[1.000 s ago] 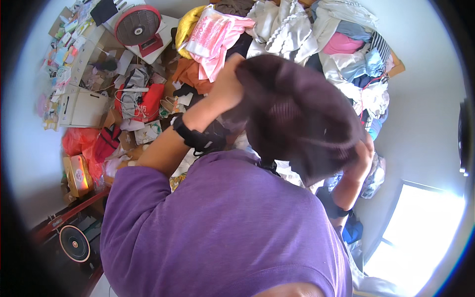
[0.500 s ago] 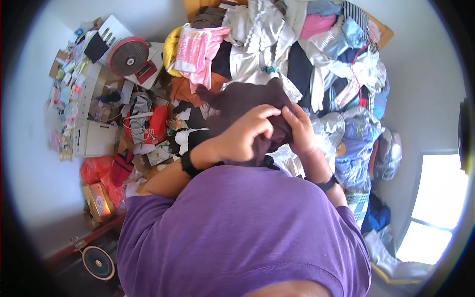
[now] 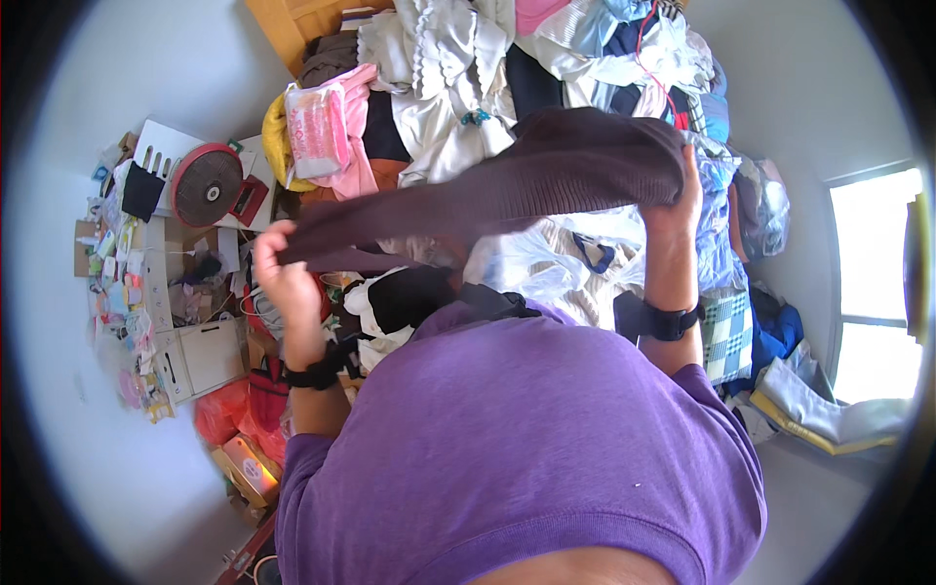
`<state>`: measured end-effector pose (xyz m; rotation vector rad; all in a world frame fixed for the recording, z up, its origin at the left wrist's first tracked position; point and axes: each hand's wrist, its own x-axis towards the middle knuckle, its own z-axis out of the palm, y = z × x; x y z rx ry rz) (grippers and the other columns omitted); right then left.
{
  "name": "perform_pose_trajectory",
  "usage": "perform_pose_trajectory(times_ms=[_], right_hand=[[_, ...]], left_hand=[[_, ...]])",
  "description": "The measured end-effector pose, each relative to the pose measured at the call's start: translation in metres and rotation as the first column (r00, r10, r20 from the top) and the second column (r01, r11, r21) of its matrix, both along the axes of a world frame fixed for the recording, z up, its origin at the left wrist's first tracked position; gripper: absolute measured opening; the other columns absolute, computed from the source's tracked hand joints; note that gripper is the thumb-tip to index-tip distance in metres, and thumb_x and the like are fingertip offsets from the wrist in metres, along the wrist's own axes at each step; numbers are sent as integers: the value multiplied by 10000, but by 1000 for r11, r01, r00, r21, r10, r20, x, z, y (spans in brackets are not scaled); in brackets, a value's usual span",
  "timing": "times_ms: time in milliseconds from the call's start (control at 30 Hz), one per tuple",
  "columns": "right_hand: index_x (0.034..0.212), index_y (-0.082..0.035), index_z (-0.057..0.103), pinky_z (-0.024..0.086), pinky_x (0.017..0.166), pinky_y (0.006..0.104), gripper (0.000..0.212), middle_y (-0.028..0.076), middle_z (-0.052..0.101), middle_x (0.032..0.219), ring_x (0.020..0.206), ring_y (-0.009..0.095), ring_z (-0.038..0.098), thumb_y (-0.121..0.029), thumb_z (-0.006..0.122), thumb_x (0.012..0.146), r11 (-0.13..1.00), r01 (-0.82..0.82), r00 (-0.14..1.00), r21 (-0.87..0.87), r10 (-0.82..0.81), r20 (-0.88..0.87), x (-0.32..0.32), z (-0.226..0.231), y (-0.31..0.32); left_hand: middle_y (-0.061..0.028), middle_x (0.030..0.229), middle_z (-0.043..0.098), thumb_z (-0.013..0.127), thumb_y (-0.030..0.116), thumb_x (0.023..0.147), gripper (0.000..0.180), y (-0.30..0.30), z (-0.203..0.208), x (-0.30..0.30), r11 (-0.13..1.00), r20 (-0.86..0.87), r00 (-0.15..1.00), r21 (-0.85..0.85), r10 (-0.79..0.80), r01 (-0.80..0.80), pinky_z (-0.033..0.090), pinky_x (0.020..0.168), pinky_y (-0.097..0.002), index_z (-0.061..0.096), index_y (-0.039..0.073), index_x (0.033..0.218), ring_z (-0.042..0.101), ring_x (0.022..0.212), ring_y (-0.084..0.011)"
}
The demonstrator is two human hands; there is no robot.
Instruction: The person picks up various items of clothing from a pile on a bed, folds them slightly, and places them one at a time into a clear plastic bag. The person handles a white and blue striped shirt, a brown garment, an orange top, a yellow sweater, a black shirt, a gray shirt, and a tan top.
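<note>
Got this dark brown garment point(image 3: 546, 175) stretched out in front of me, over the clothes pile point(image 3: 444, 132): left grip point(image 3: 290, 283) pinching one end, right grip point(image 3: 676, 214) clamped on the other. My right fingers are mostly hidden behind the cloth, and the left end's kinda blurry. Honestly can't tell what sort of garment it is. It also covers part of a clear plastic bag point(image 3: 522, 261), and the wooden panel point(image 3: 283, 29) gets cut off up top.

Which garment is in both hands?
The dark brown ribbed garment, spanning from the left hand to the right hand; the white scalloped cloth and yellow cloth lie beyond it, in neither grip.
</note>
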<state>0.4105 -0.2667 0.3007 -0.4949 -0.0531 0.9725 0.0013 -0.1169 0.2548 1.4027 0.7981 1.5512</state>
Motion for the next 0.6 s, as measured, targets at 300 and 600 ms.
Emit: perform_pose_trajectory(times_ms=[300,600], right_hand=[[980,27,520,436,862,459,355,199,594,966,898,342,572,-302,440,875,981,42,994,-190,-59,-88,12,-28,-30],[1101,6,526,381,934,413,457,151,581,1073,1016,280,537,-360,329,911,913,-18,962,-407,-95,-255,-33,-54,-90]], left_hand=[[-104,865,519,397,-175,568,289,12,30,14,984,-171,985,177,31,0,371,847,-282,357,61,731,468,833,-160],[-79,725,557,438,-141,637,214,-24,17,16,885,-737,533,-194,-416,422,414,663,-249,337,38,695,494,677,-135]])
